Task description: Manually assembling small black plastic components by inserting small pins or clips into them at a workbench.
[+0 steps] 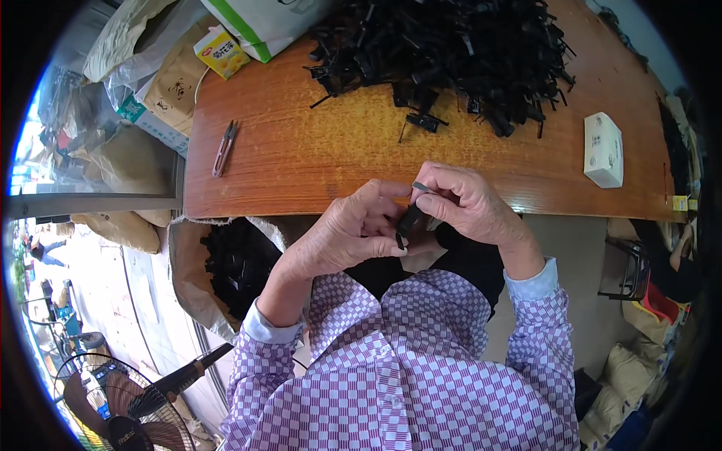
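Observation:
In front of my body, just off the table's near edge, both hands are close together. My left hand [350, 233] has its fingers curled round a small black plastic part [408, 219], the thumb along its lower end. With thumb and forefinger, my right hand [472, 207] pinches a small flat grey piece [421, 186] at the upper end of the black part. Whether the two pieces are joined is hidden by the fingers. Beyond the hands, a large heap of similar black parts [451, 52] covers the far side of the table, with one loose part [426, 122] at its near edge.
On the wooden table [301, 165] lie thread snips [225, 149] at left and a white box [603, 150] at right. A yellow carton [222, 52] stands by bags at the far left. Below the edge, an open sack [188, 259] holds black parts; a fan [124, 413] stands lower left.

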The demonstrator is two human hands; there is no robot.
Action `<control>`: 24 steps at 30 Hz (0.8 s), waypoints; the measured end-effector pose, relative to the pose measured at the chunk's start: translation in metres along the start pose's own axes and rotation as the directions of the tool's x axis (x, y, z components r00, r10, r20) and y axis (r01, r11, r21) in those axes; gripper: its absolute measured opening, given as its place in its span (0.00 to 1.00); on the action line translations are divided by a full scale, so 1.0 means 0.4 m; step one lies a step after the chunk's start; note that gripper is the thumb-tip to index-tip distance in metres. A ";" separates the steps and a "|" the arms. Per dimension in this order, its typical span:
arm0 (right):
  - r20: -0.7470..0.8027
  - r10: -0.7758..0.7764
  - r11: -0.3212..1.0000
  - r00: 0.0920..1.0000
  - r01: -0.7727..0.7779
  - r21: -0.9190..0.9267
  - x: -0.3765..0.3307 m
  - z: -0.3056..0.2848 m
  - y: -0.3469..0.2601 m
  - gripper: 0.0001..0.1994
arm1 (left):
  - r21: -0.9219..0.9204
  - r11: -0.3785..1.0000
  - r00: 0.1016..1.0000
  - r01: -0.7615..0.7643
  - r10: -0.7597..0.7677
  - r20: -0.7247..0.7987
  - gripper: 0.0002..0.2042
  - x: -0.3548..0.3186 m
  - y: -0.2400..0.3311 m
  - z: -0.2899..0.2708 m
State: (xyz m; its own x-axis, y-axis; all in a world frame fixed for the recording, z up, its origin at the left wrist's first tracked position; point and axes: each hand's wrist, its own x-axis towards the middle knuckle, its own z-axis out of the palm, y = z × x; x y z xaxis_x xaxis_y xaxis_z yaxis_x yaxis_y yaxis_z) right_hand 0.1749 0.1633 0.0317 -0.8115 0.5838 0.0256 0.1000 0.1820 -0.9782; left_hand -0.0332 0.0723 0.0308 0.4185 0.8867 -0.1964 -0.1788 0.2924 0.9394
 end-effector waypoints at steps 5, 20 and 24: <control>0.037 -0.032 0.999 0.999 0.032 -0.009 -0.016 -0.001 0.010 0.06 | -0.038 0.999 1.000 -0.011 0.011 -0.018 0.24 0.019 -0.051 0.020; -0.273 0.176 0.981 0.946 -0.147 0.122 -0.028 0.105 0.005 0.18 | -0.071 0.996 0.878 -0.061 0.020 -0.479 0.17 0.020 -0.075 0.062; -0.194 0.266 0.952 0.944 -0.226 0.205 -0.011 0.143 0.008 0.21 | -0.082 0.989 0.846 -0.123 0.061 -0.529 0.16 0.011 -0.081 0.044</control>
State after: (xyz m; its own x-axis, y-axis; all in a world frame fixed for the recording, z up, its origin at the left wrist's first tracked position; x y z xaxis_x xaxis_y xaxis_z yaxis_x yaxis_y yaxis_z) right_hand 0.1458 0.1159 0.0168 -0.6277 0.7534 -0.1958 0.1606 -0.1208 -0.9796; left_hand -0.0098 0.0604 0.0046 -0.1279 0.9578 -0.2573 -0.3012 0.2096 0.9302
